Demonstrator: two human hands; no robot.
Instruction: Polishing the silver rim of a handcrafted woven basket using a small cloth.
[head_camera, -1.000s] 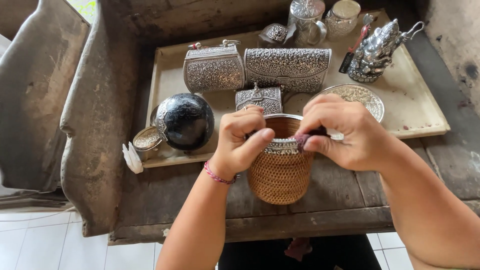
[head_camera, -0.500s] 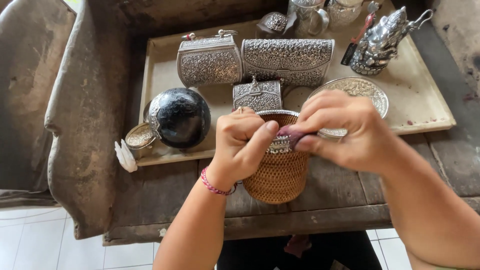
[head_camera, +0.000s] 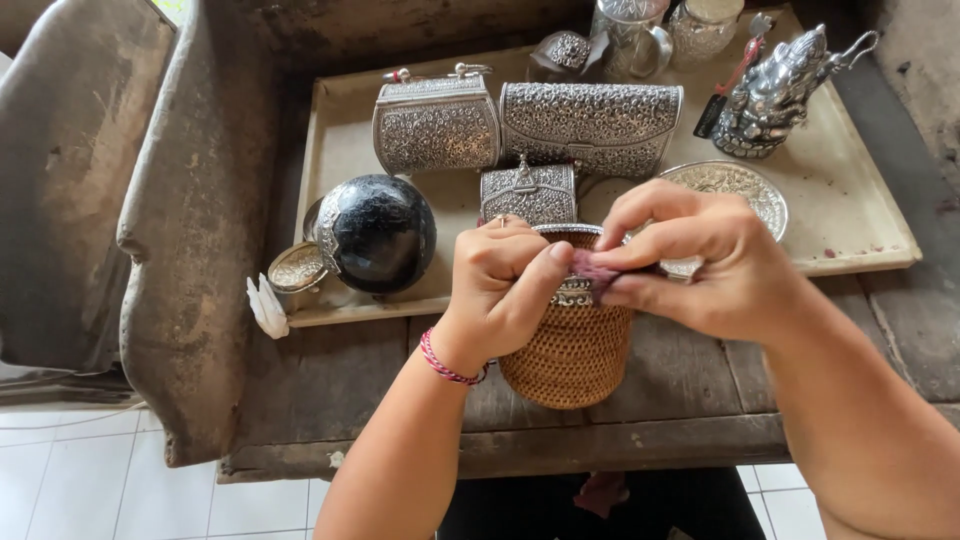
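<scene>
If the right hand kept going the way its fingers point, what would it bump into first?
Its fingers point leftward, so the right hand, pinching a pinkish cloth at the woven basket rim, would probably meet the left hand first.

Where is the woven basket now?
In the head view, the woven basket stands on the wooden table's front edge, gripped at its rim by both hands, just before the tray.

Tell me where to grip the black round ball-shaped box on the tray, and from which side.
Grip the black round box across its widest part, coming from above. Its glossy dome would likely slip under a pinch at the top. The left side, toward the tray edge, looks freer; the left hand and woven basket crowd its right.
</scene>
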